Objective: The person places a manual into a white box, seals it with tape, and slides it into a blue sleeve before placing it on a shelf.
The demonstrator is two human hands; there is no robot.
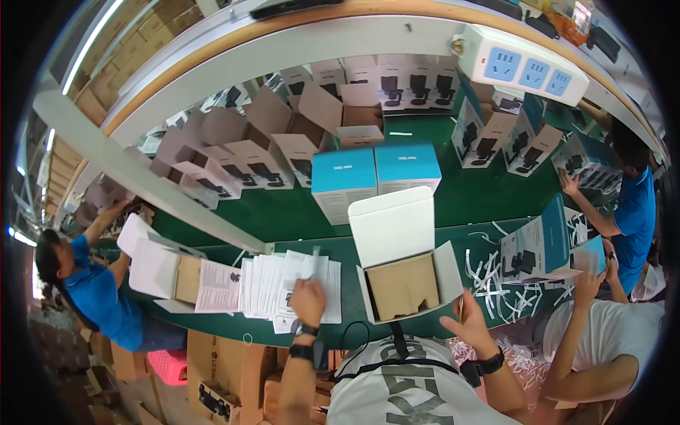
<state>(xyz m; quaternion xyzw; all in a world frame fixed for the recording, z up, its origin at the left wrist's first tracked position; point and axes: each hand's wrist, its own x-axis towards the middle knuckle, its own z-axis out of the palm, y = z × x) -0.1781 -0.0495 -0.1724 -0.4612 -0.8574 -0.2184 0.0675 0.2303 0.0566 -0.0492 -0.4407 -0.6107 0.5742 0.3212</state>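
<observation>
Left hand (pixel 307 300) pinches one leaflet off the stack (pixel 283 287) left of the open box (pixel 404 280); right hand (pixel 464 322), half open, empty, rests at box's right edge; judged step: leaflet insertion; next calls for a clean single-sheet lift into the box.

- open white carton (pixel 405 263): sits upright on the green surface (pixel 283 216), lid flap standing straight up at the back, side flaps out, a brown cardboard insert filling the inside
- stack of white printed leaflets (pixel 280 283): lies flat just left of the carton, sheets fanned and a bit messy, top one lifted
</observation>
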